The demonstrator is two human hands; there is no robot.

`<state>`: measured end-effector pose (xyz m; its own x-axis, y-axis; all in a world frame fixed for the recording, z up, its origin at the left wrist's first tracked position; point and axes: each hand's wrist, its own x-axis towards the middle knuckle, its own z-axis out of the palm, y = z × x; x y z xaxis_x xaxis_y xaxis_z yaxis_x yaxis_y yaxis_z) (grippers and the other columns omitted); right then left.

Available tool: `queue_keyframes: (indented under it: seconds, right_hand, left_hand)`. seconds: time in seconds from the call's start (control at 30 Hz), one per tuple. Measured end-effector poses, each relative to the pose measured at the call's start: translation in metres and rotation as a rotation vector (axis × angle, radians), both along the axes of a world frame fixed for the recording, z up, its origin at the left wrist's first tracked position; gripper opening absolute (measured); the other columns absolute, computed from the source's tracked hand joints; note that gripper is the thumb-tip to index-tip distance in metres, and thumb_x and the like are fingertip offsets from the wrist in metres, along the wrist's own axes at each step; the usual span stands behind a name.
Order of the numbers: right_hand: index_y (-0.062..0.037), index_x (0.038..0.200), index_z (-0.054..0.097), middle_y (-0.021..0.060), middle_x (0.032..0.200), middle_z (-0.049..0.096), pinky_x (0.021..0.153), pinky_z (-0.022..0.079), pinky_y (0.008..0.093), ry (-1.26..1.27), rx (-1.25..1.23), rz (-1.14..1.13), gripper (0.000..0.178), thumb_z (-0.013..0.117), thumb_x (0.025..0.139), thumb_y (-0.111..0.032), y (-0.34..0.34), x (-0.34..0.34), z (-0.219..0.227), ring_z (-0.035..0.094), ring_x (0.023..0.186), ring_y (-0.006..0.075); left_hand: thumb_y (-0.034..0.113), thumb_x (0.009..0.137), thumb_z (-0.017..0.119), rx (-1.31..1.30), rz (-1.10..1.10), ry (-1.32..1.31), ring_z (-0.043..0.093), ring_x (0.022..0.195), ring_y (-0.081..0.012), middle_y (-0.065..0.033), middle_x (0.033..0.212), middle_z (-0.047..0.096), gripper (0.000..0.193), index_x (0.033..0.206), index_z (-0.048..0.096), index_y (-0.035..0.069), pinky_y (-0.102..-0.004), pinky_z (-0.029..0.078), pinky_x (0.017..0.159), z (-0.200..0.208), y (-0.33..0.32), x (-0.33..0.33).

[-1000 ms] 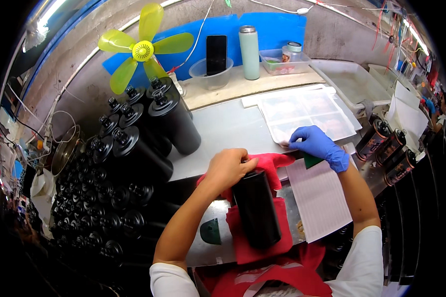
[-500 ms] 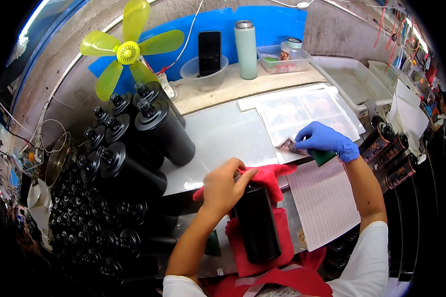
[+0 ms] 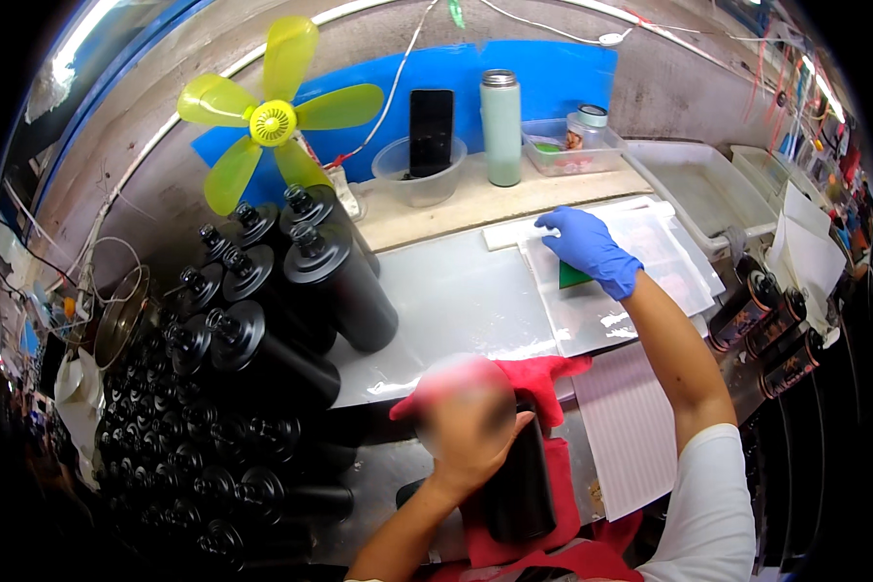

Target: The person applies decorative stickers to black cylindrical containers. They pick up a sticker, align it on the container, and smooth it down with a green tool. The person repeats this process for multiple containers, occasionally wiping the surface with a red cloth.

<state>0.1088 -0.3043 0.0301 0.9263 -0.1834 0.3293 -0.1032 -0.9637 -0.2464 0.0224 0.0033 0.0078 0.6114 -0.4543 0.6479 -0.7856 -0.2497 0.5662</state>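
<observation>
A black cylindrical bottle lies on red cloth right in front of me. My left hand is at its far, neck end, the thumb against the bottle's shoulder; a blur covers most of the fingers, and the neck is hidden. My right hand, in a blue glove, hovers over pale translucent sheets on the metal bench. A flat green pad sticks out from under the gloved palm, held in the curled fingers. Whether the fingertips pinch anything else is not visible.
Tall black bottles crowd the left, with many smaller black ones below them. A yellow-green fan stands behind. Along the back shelf are a phone in a bowl, a flask and plastic trays. Printed bottles lie at right.
My right hand has moved left and away from me across the sheets with the green pad; the small printed piece at its fingertips no longer shows. My left hand stays at the bottle's neck end.
</observation>
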Motion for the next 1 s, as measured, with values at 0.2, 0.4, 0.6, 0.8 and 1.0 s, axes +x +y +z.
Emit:
queue_keyframes:
  seconds: [0.2,0.4,0.6,0.8,1.0]
  right_hand:
    - [-0.0107,0.106,0.065,0.0151,0.103,0.061,0.085,0.048,0.0377,0.233,-0.06,-0.062,0.042,0.067,0.074,-0.038,0.013,0.044,0.003,0.06,0.096,0.0314]
    - [-0.0104,0.101,0.064,0.0133,0.1,0.06,0.083,0.048,0.0375,0.15,0.026,-0.092,0.038,0.069,0.071,-0.034,0.023,0.052,-0.005,0.06,0.093,0.0313]
    - [-0.0097,0.099,0.063,0.0135,0.1,0.062,0.082,0.048,0.0368,0.154,0.074,-0.141,0.037,0.07,0.07,-0.032,0.015,0.046,-0.008,0.061,0.093,0.0309]
    - [-0.0084,0.096,0.064,0.0136,0.098,0.063,0.083,0.048,0.0349,0.136,0.255,-0.11,0.038,0.073,0.066,-0.032,0.011,0.048,-0.006,0.061,0.092,0.0295]
    - [-0.0108,0.092,0.067,0.0111,0.101,0.064,0.085,0.047,0.0336,0.182,0.148,-0.034,0.027,0.072,0.069,-0.025,0.013,0.045,0.002,0.061,0.096,0.0284]
  left_hand:
    - [0.023,0.071,0.076,0.004,0.011,-0.013,0.051,0.077,-0.0273,-0.0063,0.085,0.065,0.023,0.086,0.065,0.01,-0.0373,0.035,0.073,0.005,0.003,-0.001]
    - [0.023,0.071,0.076,-0.065,-0.023,0.031,0.05,0.075,-0.0264,-0.0057,0.083,0.064,0.022,0.085,0.065,0.01,-0.0372,0.035,0.072,0.005,0.009,0.006]
    - [0.024,0.071,0.075,-0.084,-0.038,0.046,0.048,0.075,-0.0262,-0.0057,0.079,0.061,0.023,0.087,0.065,0.011,-0.0369,0.034,0.07,0.0,0.004,0.007]
    - [0.024,0.072,0.075,-0.088,-0.041,0.046,0.046,0.074,-0.0257,-0.0066,0.075,0.057,0.023,0.087,0.065,0.011,-0.0368,0.033,0.068,0.002,0.006,0.008]
    - [0.025,0.073,0.074,-0.065,-0.024,-0.004,0.046,0.074,-0.0256,-0.0067,0.074,0.057,0.022,0.087,0.065,0.011,-0.0365,0.032,0.068,0.004,0.008,0.008]
